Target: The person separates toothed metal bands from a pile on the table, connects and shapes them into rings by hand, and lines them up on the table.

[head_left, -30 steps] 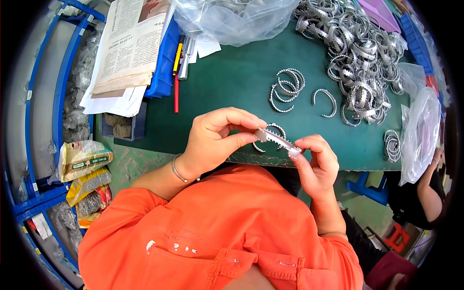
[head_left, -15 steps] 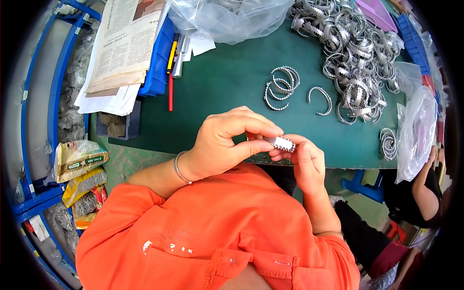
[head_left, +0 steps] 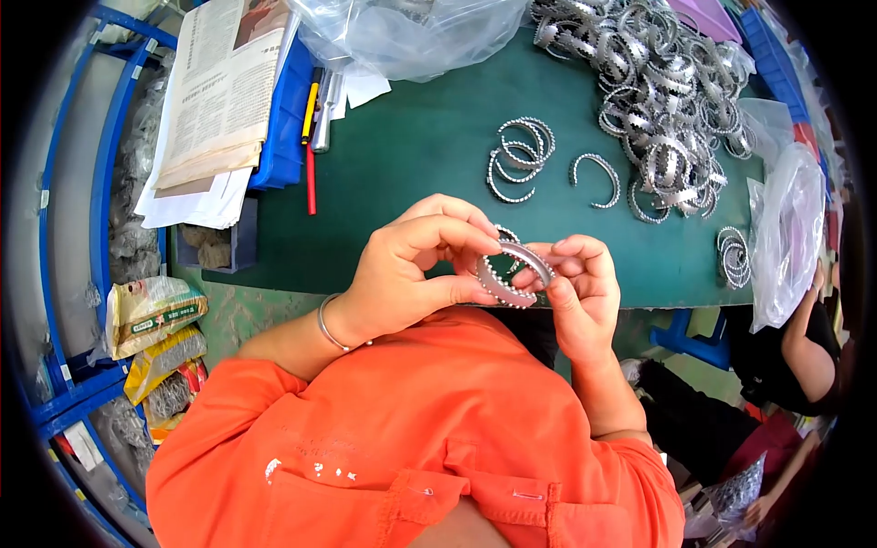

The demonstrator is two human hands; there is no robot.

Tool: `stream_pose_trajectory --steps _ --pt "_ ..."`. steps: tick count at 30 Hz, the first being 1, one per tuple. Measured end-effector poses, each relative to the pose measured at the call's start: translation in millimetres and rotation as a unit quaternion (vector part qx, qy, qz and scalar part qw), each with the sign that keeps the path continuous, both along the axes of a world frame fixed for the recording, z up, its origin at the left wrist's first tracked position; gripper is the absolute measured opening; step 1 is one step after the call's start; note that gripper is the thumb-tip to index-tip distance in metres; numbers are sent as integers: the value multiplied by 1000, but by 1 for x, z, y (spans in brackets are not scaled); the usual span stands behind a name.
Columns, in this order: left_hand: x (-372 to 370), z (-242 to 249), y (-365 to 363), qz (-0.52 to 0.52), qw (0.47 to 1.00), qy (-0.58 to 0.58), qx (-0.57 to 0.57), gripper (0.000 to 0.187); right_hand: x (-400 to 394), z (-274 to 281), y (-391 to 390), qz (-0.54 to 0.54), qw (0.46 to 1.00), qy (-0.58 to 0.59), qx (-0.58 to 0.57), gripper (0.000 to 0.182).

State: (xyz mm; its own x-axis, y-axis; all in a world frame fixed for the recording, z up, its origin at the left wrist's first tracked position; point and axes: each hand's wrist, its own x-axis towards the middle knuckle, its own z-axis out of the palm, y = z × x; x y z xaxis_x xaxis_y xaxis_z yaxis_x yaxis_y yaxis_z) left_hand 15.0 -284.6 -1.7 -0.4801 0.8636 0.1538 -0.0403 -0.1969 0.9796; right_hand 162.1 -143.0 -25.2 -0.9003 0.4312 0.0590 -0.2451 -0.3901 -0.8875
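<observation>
Between my hands, just above the table's front edge, is a silver cuff bangle [head_left: 502, 290] with beaded edges, tilted so its grey inner face shows. My left hand [head_left: 416, 260] pinches its left side between thumb and fingers. At its right side, my right hand [head_left: 583, 288] is closed on it with thumb and fingertips. Beyond my hands, a small group of open beaded bangles [head_left: 523, 157] lies on the green table [head_left: 411, 137]. One single bangle [head_left: 614, 183] rests to the right of that group.
A large heap of bangles [head_left: 667, 110] covers the back right. Several stacked bangles [head_left: 732, 258] lie near the right edge, beside a clear plastic bag [head_left: 787, 237]. Newspapers [head_left: 215, 100], a blue bin [head_left: 281, 128] and pens [head_left: 311, 114] stand at left. Another person's arm [head_left: 804, 320] shows at right.
The bangle has turned in my hands from edge-on, showing its bright outer face, to its round opening facing up. My right hand's fingers have spread somewhat. The view has shifted slightly.
</observation>
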Motion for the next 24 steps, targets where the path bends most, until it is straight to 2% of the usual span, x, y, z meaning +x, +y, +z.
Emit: stream_pose_trajectory --steps 11,21,23,24 --pt "-2 -3 -3 -25 999 -18 14 33 3 1 -1 -6 999 -27 29 29" --pt "-1 -2 -3 -34 999 -23 9 35 4 1 0 0 999 -28 24 20" --pt "0 0 -1 -51 994 -97 28 40 3 -1 0 -1 999 -10 54 19" --pt "0 2 1 -52 994 -93 32 40 1 -2 1 -3 996 2 86 19"
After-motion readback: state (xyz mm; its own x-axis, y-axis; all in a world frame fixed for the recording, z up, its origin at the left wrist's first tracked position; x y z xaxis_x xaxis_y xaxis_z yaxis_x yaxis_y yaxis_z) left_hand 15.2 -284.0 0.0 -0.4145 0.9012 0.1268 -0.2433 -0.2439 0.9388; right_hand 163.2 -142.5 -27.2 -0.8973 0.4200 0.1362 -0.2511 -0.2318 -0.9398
